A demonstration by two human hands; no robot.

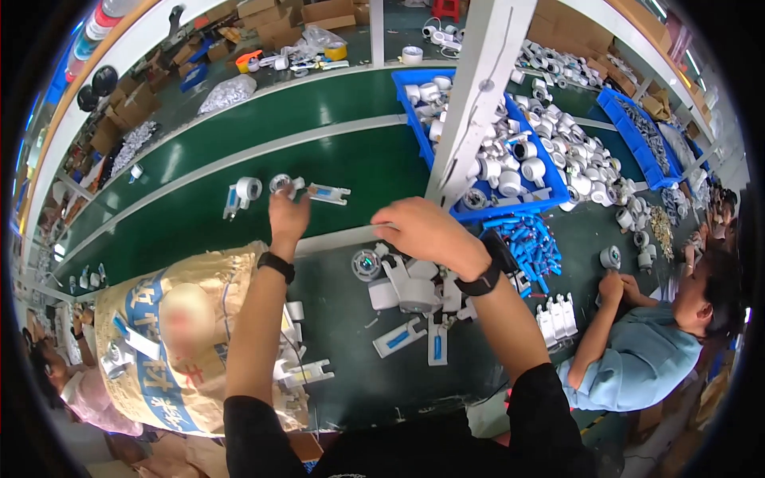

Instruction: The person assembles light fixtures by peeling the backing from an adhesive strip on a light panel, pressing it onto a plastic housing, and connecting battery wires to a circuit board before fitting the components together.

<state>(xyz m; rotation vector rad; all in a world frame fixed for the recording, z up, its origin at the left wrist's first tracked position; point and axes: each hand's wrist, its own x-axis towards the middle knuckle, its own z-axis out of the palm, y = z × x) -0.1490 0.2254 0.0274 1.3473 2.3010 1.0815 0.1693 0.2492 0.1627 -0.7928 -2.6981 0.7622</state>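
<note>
In the head view, reaches with the bare left hand over the glossy green conveyor belt, to a round-headed white plastic unit lying between a similar unit and a flat, blue-striped white plastic arm; cannot tell whether grasping it or released. Holds the bare right hand, fingers bent, near the straight pale metal rail edging the belt; cannot tell whether clasping anything. Has a heap of white plastic parts on the dark green tabletop just below that hand, blue cylindrical cells to its right, a bulky gold-brown sack farther left
</note>
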